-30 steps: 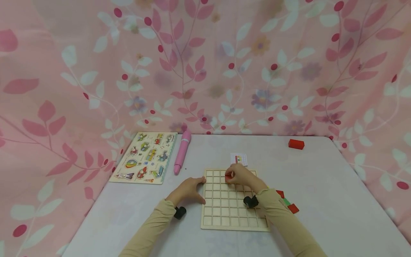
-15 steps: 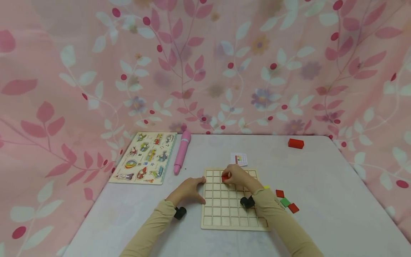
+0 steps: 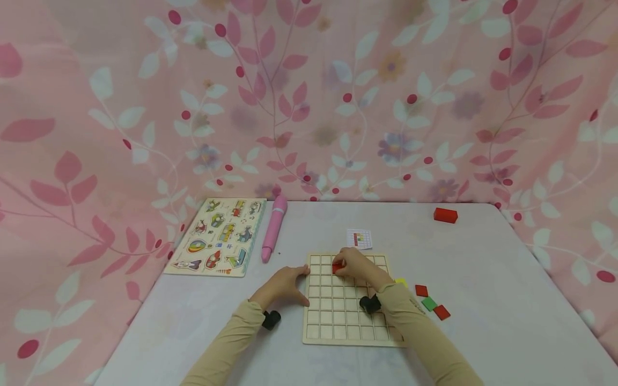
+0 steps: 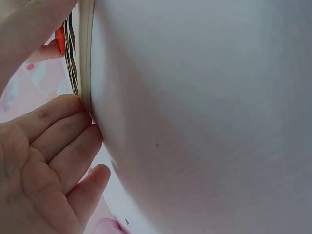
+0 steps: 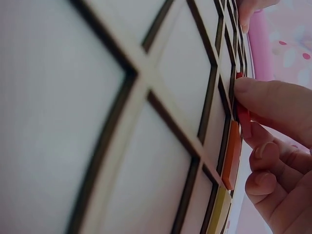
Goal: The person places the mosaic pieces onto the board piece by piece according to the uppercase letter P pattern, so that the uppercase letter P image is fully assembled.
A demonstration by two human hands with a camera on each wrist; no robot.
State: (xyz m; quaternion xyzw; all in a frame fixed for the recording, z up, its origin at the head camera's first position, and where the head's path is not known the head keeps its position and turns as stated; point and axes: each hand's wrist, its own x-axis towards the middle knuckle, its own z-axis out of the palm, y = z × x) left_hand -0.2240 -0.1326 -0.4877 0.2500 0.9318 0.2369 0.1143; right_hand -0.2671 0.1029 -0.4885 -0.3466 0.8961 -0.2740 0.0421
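A pale wooden grid board [image 3: 333, 319] lies flat before me. Against its left side, my left hand [image 3: 285, 284] touches the edge with thumb and fingers spread apart; the left wrist view shows that hand's [image 4: 53, 151] fingertips pressing there, fairly straight. Over the far rows, my right hand [image 3: 361, 266] pinches a red square tile [image 3: 337, 268] between thumb and finger. Seen from the right wrist, the red tile [image 5: 243, 114] stands tilted at a cell. Beside it, an orange-red tile [image 5: 231, 156] and a yellow tile [image 5: 218, 212] sit on the board.
Right of the board lie a yellow tile [image 3: 401, 281], a green tile [image 3: 428, 304] and two red tiles, one [image 3: 441, 312] nearest me. Behind the board is a pattern card [image 3: 359, 239]. Farther off are a red block [image 3: 445, 215], a pink pen [image 3: 273, 228] and a picture puzzle [image 3: 214, 238].
My right hand has shifted slightly left across the board with the red tile. The yellow tile beside the sleeve has come into view. My left hand has stayed put.
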